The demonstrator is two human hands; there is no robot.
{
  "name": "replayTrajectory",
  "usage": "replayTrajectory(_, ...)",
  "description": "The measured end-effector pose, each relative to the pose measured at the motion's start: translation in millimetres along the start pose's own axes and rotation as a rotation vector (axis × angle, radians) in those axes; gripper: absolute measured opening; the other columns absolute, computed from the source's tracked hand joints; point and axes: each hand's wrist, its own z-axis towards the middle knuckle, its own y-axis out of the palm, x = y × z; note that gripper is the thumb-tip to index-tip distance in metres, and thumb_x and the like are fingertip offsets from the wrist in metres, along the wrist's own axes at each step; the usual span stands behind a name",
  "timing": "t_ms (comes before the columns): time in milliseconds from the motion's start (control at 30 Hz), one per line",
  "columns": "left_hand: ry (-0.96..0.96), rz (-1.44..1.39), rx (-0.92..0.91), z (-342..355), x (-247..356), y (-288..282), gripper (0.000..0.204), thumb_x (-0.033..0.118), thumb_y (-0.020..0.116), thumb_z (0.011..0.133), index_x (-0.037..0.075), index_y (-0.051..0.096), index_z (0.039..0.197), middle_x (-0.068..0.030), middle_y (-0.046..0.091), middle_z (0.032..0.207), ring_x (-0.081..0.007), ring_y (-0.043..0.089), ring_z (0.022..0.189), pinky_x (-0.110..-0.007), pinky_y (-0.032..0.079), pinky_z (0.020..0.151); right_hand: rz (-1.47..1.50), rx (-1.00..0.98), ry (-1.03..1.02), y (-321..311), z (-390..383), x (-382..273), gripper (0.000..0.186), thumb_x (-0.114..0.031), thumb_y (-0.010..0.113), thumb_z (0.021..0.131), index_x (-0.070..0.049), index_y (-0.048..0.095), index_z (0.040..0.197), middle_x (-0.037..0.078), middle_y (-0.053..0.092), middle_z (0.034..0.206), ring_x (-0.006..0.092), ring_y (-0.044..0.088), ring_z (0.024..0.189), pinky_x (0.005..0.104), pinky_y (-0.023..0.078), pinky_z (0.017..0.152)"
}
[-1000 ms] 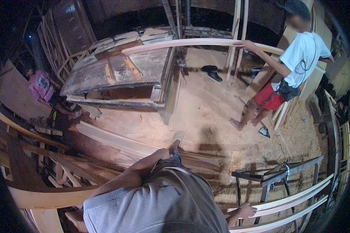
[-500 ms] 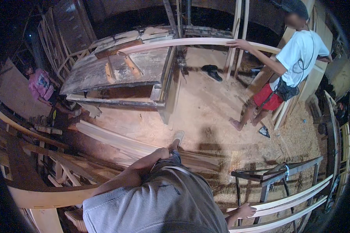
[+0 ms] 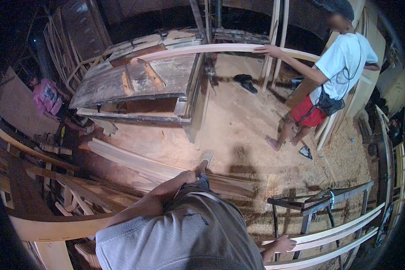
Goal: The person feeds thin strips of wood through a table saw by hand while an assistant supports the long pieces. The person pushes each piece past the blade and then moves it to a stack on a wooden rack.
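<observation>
My left hand (image 3: pixel 190 177) rests against my thigh, its fingers curled in, with nothing visible in them. To the lower right, my right hand (image 3: pixel 283 244) is closed over the near end of a long pale wooden strip (image 3: pixel 333 232). More strips run alongside it, reaching toward the right. At the upper right a co-worker in a white shirt and red shorts steadies a long plank (image 3: pixel 229 47) with one hand (image 3: pixel 270 50). The plank's far end lies on a dusty worktable (image 3: pixel 99 90), near two orange-yellow angled pieces (image 3: pixel 153 77).
Long boards (image 3: pixel 130 162) lie on the sawdust-covered floor ahead of me. A wooden trestle (image 3: pixel 319 200) stands at my right, timber racks (image 3: pixel 63 180) at my left. A dark shoe (image 3: pixel 245 84) lies beyond the table. Another person (image 3: pixel 48 99) in pink is at far left.
The co-worker's hand and the plank have shifted a little to the left, along the worktable. The co-worker leans slightly that way too. Both my hands have stayed in place.
</observation>
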Motion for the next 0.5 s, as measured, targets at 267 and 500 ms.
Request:
replayTrajectory(267,0.008,-0.014,0.023,6,-5,6,0.058,0.05,0.047,0.088,-0.002,0.063,0.108,-0.0254,0.06,0.112,-0.0365,0.058,0.107,-0.045,0.045,0.092,0.015,0.001,0.031,0,0,-1,0.064,-0.032,0.057,0.078,-0.002,0.039,0.132,0.014,0.045,0.132,0.0318,0.044,0.12,0.0585,0.041,0.089)
replayTrajectory(500,-0.017,-0.041,0.018,9,-7,9,0.058,0.05,0.048,0.088,-0.002,0.062,0.109,-0.0249,0.06,0.112,-0.036,0.058,0.107,-0.045,0.045,0.092,-0.01,-0.006,0.05,17,6,4,0.064,-0.034,0.058,0.076,-0.007,0.04,0.132,0.01,0.043,0.136,0.0285,0.043,0.122,0.0572,0.039,0.087)
